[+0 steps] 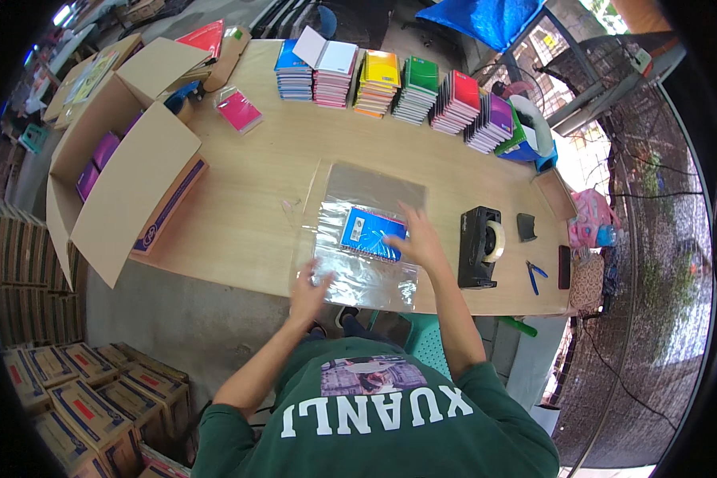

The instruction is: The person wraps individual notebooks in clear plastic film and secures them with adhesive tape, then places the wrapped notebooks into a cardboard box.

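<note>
A blue spiral notebook (366, 233) lies a little askew near the middle of the table's front half, in or under clear plastic film; I cannot tell which. Wide, shiny clear plastic sheets or bags (374, 185) spread around it toward the front edge. My right hand (419, 239) is at the notebook's right end, fingers apart, the thumb side over its cover. Down by the lower left part of the plastic, my left hand (309, 293) has its fingers spread, apparently touching the film near the table edge. Neither hand is closed around anything.
Stacks of coloured notebooks (378, 80) line the table's far side. At left stands an open carton (147, 207) with purple notebooks; a wrapped pink notebook (239, 110) lies beyond. A black tape dispenser (474, 267), blue-handled pliers (534, 279) and a phone (564, 267) lie right. Cartons (95, 406) fill the lower left.
</note>
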{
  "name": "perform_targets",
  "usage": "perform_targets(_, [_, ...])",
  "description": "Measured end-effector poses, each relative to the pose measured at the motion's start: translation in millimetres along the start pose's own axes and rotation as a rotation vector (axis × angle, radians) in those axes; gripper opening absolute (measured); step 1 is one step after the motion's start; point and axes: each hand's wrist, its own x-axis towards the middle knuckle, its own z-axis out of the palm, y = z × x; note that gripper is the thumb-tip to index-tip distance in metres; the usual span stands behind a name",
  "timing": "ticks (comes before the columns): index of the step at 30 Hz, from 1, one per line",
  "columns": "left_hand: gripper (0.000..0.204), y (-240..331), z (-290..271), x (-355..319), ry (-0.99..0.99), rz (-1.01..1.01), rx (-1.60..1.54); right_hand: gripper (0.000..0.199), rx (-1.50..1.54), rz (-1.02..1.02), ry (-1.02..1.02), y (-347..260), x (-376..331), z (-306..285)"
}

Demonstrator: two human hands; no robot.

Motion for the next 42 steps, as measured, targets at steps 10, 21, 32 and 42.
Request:
perform_targets(10, [0.097, 75, 134, 5, 0.225, 0.348, -0.198, 0.108, 0.507, -0.204, -0.032, 22, -7, 25])
perform_targets(21, [0.118, 58, 104, 14, -0.013, 0.681, 0.207, 0.111, 1.183, -0.201, 0.024, 42, -44, 67])
perform_targets(32, [0.081, 98, 43, 18, -0.020, 1.106, 0.725, 0.021, -0.538, -0.741, -0.228, -23, -44, -90])
perform_targets(42, [0.095, 180, 13, 46, -0.592, 1.068, 1.344, 0.007, -0.359, -0.891, -0.295, -25, -1, -73])
